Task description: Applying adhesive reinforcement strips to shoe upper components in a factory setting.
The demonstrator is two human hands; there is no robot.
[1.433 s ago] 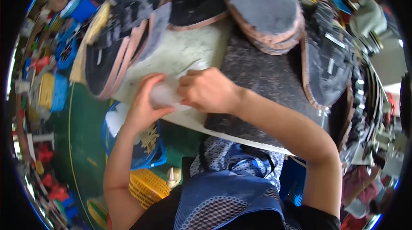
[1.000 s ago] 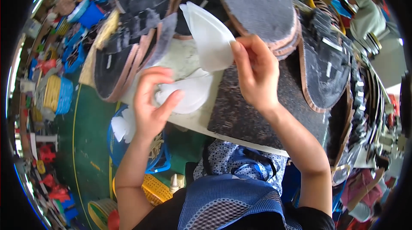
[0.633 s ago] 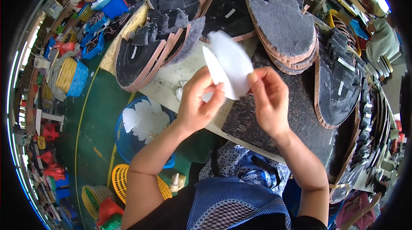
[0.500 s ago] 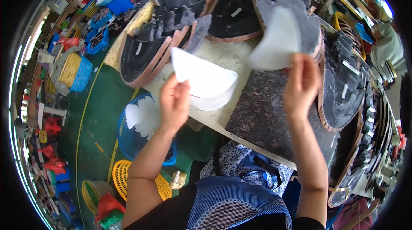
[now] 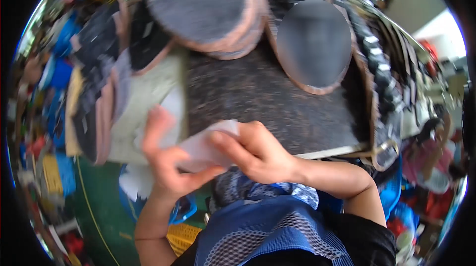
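Between my two hands, low in front of my body, is a thin white sheet piece (image 5: 201, 149) that looks bent. My right hand (image 5: 263, 154) pinches its right end, thumb on the near face and fingers folded behind. Its left end lies in the crook of my left hand (image 5: 166, 167), whose forefinger points up and whose thumb stretches along the lower edge. Motion smears the left fingers, so their grip is unclear. Just beyond the left hand, another white piece (image 5: 172, 103) lies on the pale tabletop (image 5: 148, 83).
Stacks of dark rounded pads with tan rims (image 5: 218, 45) stand across the far side, more (image 5: 101, 117) at the left. A dark mottled board (image 5: 238, 92) covers the table's middle. Below left, a blue basket (image 5: 186, 209) holds white scraps (image 5: 136, 180), near a yellow basket (image 5: 183, 236).
My view has swung to the right. My hands, held apart with a white piece in each, have come together low in front of me. One white piece now shows between them.
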